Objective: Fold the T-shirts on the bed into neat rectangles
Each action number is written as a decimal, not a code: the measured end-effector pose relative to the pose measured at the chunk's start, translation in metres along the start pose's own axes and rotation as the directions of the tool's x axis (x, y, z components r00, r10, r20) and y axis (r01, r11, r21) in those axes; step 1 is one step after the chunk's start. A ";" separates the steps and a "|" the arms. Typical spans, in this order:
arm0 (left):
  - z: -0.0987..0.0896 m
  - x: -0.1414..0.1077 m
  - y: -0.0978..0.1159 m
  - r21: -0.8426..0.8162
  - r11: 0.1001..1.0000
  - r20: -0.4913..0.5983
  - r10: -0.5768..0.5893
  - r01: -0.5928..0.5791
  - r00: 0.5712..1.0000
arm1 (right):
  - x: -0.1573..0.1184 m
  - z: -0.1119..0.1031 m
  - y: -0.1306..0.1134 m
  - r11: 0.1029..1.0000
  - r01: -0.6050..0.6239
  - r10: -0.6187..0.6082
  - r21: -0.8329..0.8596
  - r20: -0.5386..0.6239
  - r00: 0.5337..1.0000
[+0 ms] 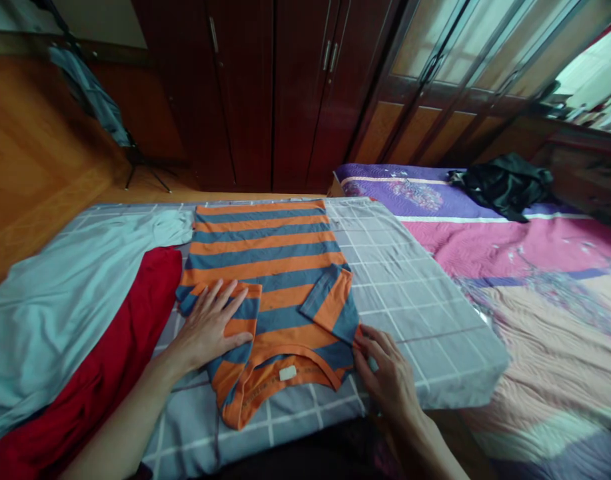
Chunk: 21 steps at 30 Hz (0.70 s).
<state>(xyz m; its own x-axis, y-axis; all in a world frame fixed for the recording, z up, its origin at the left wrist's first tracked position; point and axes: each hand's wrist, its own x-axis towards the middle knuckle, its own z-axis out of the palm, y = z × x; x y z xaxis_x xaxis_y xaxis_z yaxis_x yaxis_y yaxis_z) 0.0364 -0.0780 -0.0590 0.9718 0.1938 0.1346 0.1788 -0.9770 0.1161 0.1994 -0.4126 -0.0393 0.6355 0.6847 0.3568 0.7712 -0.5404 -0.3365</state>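
We are folding an orange-and-blue striped T-shirt (270, 280) lying face-down on a grey checked mattress pad (410, 293), collar toward us at 6 o'clock, hem at 12 o'clock. Our left hand (210, 327) is lying flat, fingers spread, pressing the folded-in left sleeve against the shirt body. Our right hand (388, 373) is sitting at the shirt's 4 o'clock corner, fingertips curled and pinching the shoulder edge near the collar.

Progress, as we are judging it: both sleeves are turned inward over the back, so the 2 side folds look done. The lengthwise fold, hem to collar, is not yet done; the shirt is showing its full length. A white label (288, 373) is showing inside the collar.

At 9 o'clock, a red garment (110, 353) and a pale blue-grey garment (70, 293) are lying unfolded, overlapping. At 2 o'clock, a black garment (505, 183) is resting on a purple-and-pink bedspread (510, 247).
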 end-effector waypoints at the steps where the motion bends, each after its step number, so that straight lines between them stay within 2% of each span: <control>1: 0.001 0.000 -0.001 0.007 1.000 -0.004 0.003 -0.003 1.000 | 0.001 -0.001 -0.001 1.000 -0.004 0.004 0.009 -0.012 1.000; 6: 0.006 -0.001 -0.005 0.047 0.998 -0.024 0.038 -0.036 0.999 | 0.000 -0.010 0.002 0.999 0.018 -0.018 0.037 0.001 1.000; 12: 0.009 0.000 -0.006 0.067 0.996 -0.061 0.064 -0.060 0.996 | 0.002 -0.026 0.009 1.000 -0.006 0.008 -0.013 0.151 0.989; 16: 0.009 0.000 -0.006 0.067 0.996 -0.086 0.066 -0.061 0.994 | 0.035 -0.024 0.007 0.999 0.038 -0.035 -0.020 0.154 0.988; 21: 0.006 0.001 -0.004 0.051 0.997 -0.100 0.060 -0.055 0.993 | 0.090 0.011 0.008 0.983 0.176 -0.162 -0.057 0.185 0.969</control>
<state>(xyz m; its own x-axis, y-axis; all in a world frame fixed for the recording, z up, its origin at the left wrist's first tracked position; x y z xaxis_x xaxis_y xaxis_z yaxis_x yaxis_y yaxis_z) 0.0372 -0.0743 -0.0658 0.9604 0.1429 0.2392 0.1328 -0.9895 0.0578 0.2618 -0.3501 -0.0194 0.4838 0.8417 0.2397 0.8716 -0.4388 -0.2185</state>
